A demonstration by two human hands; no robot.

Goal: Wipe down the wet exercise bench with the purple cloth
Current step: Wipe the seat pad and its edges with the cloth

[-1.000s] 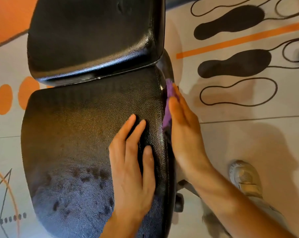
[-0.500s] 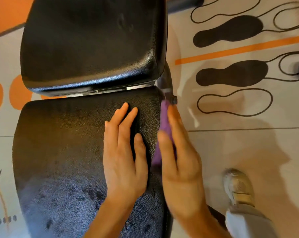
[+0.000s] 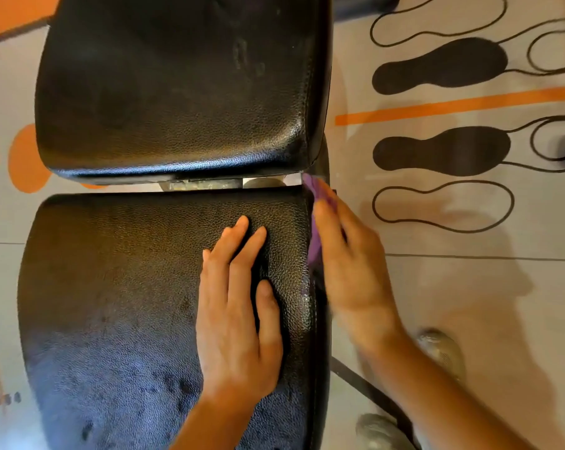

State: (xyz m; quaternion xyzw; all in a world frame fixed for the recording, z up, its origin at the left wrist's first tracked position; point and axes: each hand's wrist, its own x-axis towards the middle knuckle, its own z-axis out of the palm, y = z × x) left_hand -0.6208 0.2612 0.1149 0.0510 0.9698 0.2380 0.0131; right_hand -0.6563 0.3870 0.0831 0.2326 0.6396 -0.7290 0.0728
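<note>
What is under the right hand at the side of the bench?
The purple cloth, pressed against the seat pad edge by the right hand. Most of it is covered.

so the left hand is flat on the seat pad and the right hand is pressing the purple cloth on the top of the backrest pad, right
Not quite. In the head view the right hand presses the purple cloth against the right side edge of the seat pad, not the top of the backrest pad. The left hand does lie flat on the seat pad.
</note>
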